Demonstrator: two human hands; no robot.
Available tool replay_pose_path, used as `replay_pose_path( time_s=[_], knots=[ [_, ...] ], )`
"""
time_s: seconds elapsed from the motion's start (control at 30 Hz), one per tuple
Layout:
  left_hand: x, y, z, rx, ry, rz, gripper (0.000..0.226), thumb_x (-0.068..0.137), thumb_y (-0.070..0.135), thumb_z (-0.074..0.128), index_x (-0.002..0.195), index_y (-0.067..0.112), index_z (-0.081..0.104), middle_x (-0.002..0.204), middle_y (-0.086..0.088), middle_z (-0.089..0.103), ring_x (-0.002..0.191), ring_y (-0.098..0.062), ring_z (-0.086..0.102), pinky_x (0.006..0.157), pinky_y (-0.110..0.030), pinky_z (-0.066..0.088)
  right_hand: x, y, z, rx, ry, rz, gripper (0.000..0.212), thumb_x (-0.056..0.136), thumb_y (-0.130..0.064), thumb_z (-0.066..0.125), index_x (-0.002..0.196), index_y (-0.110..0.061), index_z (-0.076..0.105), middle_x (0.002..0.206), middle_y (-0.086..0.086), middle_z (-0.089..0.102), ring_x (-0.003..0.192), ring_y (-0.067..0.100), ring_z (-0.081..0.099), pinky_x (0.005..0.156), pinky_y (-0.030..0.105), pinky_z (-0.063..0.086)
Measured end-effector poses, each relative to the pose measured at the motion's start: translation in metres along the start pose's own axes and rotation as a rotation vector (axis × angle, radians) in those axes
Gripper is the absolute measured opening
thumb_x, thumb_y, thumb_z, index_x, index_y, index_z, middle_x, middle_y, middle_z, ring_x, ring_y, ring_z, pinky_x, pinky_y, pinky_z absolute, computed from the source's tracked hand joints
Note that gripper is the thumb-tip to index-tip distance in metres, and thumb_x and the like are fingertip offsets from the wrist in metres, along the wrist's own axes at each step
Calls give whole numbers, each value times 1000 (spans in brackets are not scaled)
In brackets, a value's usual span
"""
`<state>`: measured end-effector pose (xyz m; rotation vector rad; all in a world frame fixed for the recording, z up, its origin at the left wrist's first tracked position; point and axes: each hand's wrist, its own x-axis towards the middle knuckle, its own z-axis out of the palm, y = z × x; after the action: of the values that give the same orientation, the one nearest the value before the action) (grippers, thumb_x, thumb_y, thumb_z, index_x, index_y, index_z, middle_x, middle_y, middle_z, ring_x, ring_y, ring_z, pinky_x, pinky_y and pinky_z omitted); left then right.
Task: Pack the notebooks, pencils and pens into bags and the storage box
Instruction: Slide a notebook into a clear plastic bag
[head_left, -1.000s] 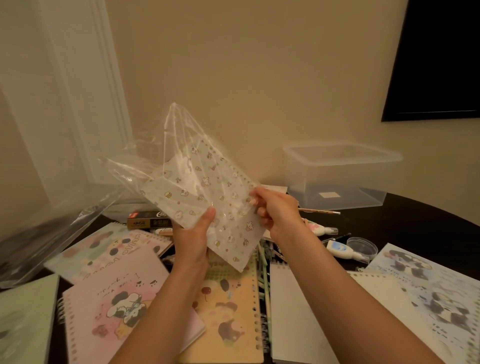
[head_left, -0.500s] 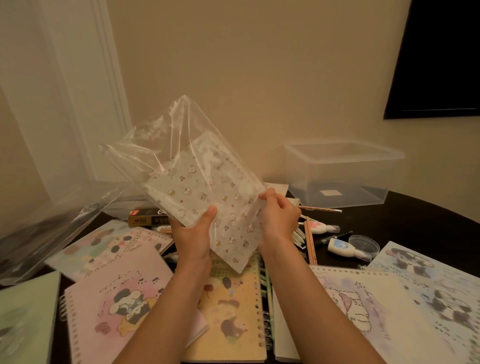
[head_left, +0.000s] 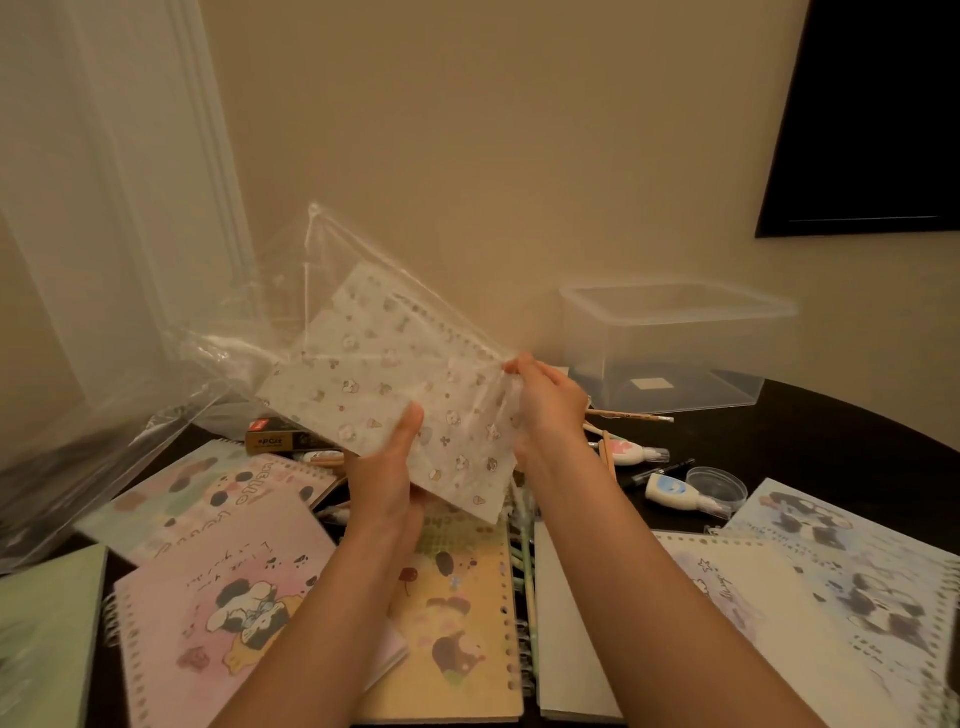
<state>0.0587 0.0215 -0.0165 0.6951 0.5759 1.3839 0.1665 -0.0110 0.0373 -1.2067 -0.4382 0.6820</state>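
Above the table (head_left: 831, 441), both hands grip a bagged notebook (head_left: 395, 395).

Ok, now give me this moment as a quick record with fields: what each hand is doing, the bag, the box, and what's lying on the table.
Left hand: grips the white patterned notebook through the clear bag, thumb on top
Right hand: pinches the bag's edge
Notebook: in the bag, tilted, held above the table
Storage box: clear, back right; only a label shows on its floor
On table: pink notebook, yellow notebook, pencil, correction tape
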Motion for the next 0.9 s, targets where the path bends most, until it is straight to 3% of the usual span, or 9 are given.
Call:
replay_pose_path(
  time_s=[0.1,0.2,0.3,0.37,0.5,0.57,0.67,0.8,0.9],
  knots=[
    [-2,2,0,-30,-68,-39,60,70,21,72,127,18,54,118,-5,65,106,-24,63,76,-41,55,4,-6,3,10,2,7,27,91,-13,59,64,-17,65,79,-9,55,78,11,49,90,36,46],
    [-6,3,0,-62,-32,-82,70,66,28,72,131,12,51,124,-15,61,112,-33,59,75,-44,53,7,-7,4,-29,0,-16,24,89,-11,59,66,-14,65,76,-4,59,75,12,52,78,32,47],
    [-2,5,-4,-71,54,-90,50,81,20,67,127,10,54,119,-12,63,104,-30,62,63,-39,53,11,2,1,-168,25,-153,28,90,-16,60,63,-13,62,64,-2,57,60,9,49,63,25,42],
    [0,9,-6,-92,76,-91,37,86,16,63,122,11,57,112,-8,66,95,-24,64,59,-36,52,14,8,-5,-197,61,-234,34,91,-16,59,58,-14,55,58,-1,52,59,13,50,65,30,43],
    [2,17,-6,-140,46,-142,17,90,17,57,107,15,60,106,-6,67,94,-24,64,69,-46,53,8,9,-17,-302,-33,-356,18,93,-17,56,75,-18,58,79,3,62,71,15,59,71,32,50],
    [2,18,-7,-159,39,-149,14,91,18,56,105,15,59,105,-8,67,95,-25,64,74,-48,52,-1,9,-22,-439,-230,-292,18,96,-26,53,84,-16,61,84,6,65,57,9,55,59,26,48],
    [3,19,-9,-149,61,-148,17,90,18,58,106,13,59,110,-10,66,97,-27,63,68,-44,51,-6,14,-23,-521,-475,-71,28,96,-32,52,97,-6,63,85,9,65,48,8,50,43,17,39],
    [3,21,-10,-97,77,-148,22,88,17,60,109,11,60,108,-10,67,97,-27,64,62,-38,51,-1,15,-21,-368,-577,106,29,98,-20,51,111,4,59,85,13,65,50,9,52,43,15,41],
    [5,24,-9,-51,61,-145,19,87,17,62,106,11,61,107,-10,68,96,-27,65,63,-37,51,0,16,-24,-253,-615,192,21,98,-14,49,110,2,57,88,12,67,48,6,55,44,13,45]
  ],
)
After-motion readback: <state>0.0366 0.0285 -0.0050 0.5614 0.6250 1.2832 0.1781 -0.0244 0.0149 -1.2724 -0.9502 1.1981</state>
